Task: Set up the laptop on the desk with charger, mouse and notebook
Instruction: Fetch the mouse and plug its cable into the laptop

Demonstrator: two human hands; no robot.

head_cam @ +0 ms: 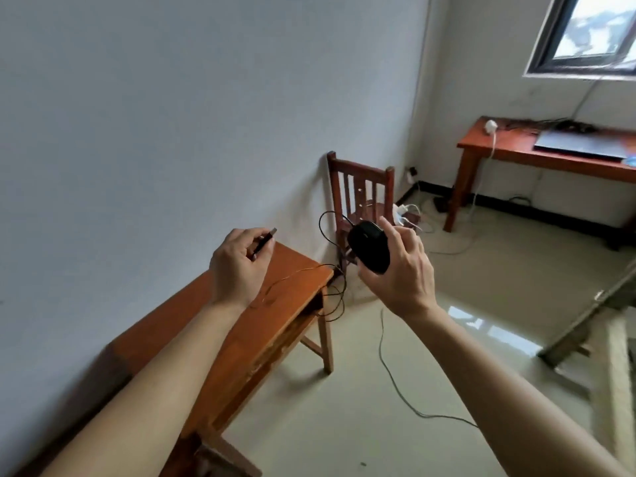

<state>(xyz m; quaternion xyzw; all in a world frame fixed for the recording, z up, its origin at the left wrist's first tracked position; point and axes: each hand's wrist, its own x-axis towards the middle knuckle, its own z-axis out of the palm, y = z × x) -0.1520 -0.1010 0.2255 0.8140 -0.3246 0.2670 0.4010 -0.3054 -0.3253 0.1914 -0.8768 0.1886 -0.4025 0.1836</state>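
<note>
The black mouse point(368, 247) is up in the air just right of the near table point(261, 325), with the right hand point(402, 270) curled round it. The left hand point(237, 266) pinches its USB plug point(265, 239) above that table, and the thin cable point(330, 297) loops over the table's far end. A closed laptop point(581, 146) lies on the far table point(499, 146) at the right.

One mouse point(370, 247), one laptop point(581, 146), two desks point(275, 304) point(509, 148), one chair point(358, 187).

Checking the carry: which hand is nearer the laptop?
Right. The right hand, gripping the mouse, is lower left of the laptop; the left hand, pinching the USB plug, is farther left.
</note>
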